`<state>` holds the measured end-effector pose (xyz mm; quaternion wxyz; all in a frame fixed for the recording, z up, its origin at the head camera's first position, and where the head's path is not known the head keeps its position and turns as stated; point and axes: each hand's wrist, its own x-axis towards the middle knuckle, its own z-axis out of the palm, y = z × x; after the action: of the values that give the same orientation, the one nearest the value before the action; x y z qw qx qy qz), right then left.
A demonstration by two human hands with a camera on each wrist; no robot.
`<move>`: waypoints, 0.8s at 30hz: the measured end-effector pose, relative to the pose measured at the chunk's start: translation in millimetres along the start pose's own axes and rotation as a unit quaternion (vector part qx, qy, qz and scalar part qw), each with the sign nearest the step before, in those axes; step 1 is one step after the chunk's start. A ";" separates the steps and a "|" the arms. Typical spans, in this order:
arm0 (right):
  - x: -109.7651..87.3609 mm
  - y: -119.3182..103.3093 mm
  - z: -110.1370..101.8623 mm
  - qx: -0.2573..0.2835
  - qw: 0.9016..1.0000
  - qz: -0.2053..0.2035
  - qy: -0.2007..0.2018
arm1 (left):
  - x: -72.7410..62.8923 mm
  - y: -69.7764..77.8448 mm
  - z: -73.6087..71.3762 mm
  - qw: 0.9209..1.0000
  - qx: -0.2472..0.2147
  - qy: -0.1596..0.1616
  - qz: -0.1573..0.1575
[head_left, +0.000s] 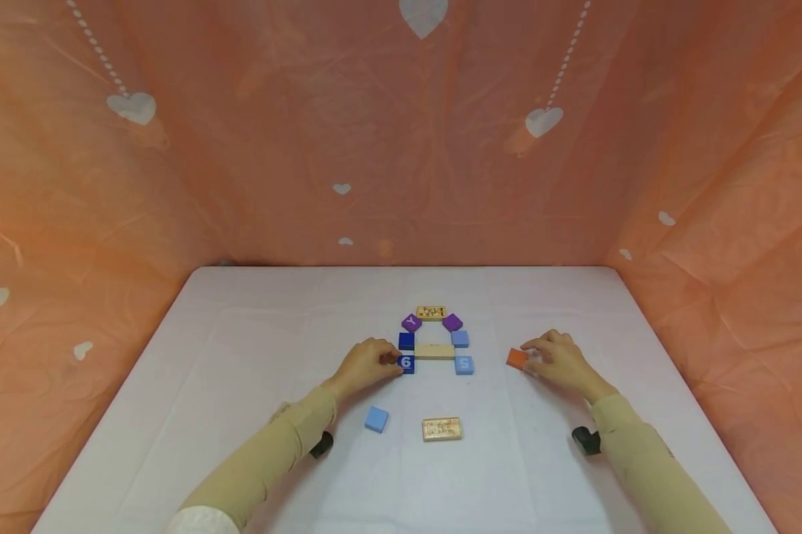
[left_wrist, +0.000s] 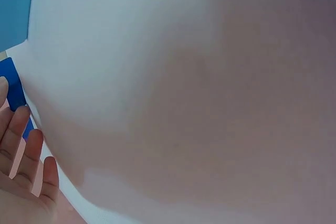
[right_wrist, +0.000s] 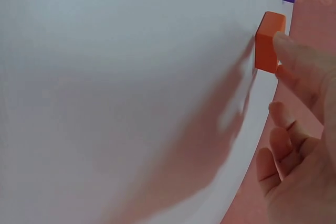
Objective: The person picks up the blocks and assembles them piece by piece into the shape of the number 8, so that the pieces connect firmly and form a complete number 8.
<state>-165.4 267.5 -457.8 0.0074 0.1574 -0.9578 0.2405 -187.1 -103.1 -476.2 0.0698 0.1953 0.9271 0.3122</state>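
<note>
An orange-pink curtain [head_left: 294,126] is hung across the upper half of the frame and down both sides, with folds and creases shown. It is printed with white hearts: a large heart [head_left: 423,16] is cut off at the top centre, and two more are hung at upper left and upper right from dotted strings [head_left: 96,46]. Smaller hearts are scattered toward the left and right edges. Below, the bench [head_left: 521,482] is topped in white, its far corners rounded.

Head view forward and down over table [head_left: 274,319], wrist views close, head and right sharing orange block [right_wrist: 265,50]
</note>
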 end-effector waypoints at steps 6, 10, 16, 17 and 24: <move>0.7 2.2 4.1 -0.006 1.000 -0.003 0.007 | 1.6 0.3 -0.6 1.000 0.012 -0.004 0.002; -0.3 1.4 6.0 0.005 1.000 0.002 0.003 | 2.8 -0.5 -1.0 1.000 0.019 -0.004 0.007; -4.8 -2.6 9.7 0.032 0.999 0.012 -0.012 | 3.5 0.3 -1.3 1.000 0.019 -0.004 0.008; -5.8 -3.6 10.5 0.035 0.999 0.014 -0.014 | 3.4 0.5 -1.3 1.000 0.018 -0.004 0.009; -9.6 -14.0 17.0 0.056 0.998 0.016 -0.035 | 2.1 0.6 -0.7 1.000 0.017 0.001 0.007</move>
<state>-151.0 250.7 -467.2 -0.0393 0.1503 -0.9451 0.2877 -189.0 -102.1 -475.3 0.0634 0.2023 0.9311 0.2969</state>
